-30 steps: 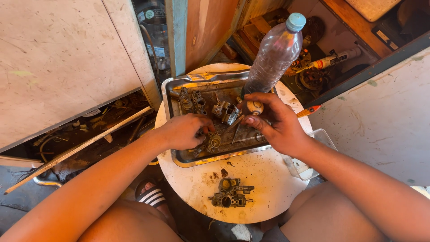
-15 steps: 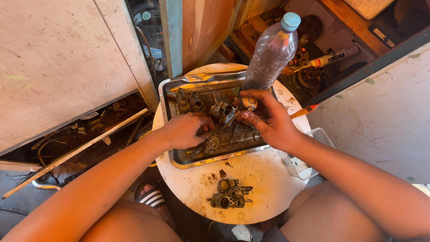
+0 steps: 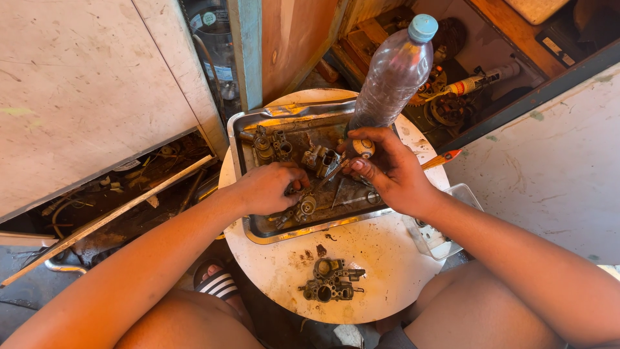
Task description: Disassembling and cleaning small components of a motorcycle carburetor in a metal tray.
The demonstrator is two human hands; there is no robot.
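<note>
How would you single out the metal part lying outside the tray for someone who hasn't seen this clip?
Start at the round white table and its dirty metal tray. Look nearer the person, past the tray's front rim: the grimy carburettor-like body lies alone on bare tabletop. Unlike the parts in the tray, neither hand touches it.

Your left hand (image 3: 268, 187) lies knuckles up, fingers (image 3: 296, 183) curled down and inward, forearm running in bare from the lower left. Your right hand (image 3: 387, 169) comes in from the lower right with the wrist slightly bent, its fingers (image 3: 356, 167) bunched and pinched together toward the left hand. The two hands sit near each other, fingertips almost meeting; both forearms cross above your bare knees.
</note>
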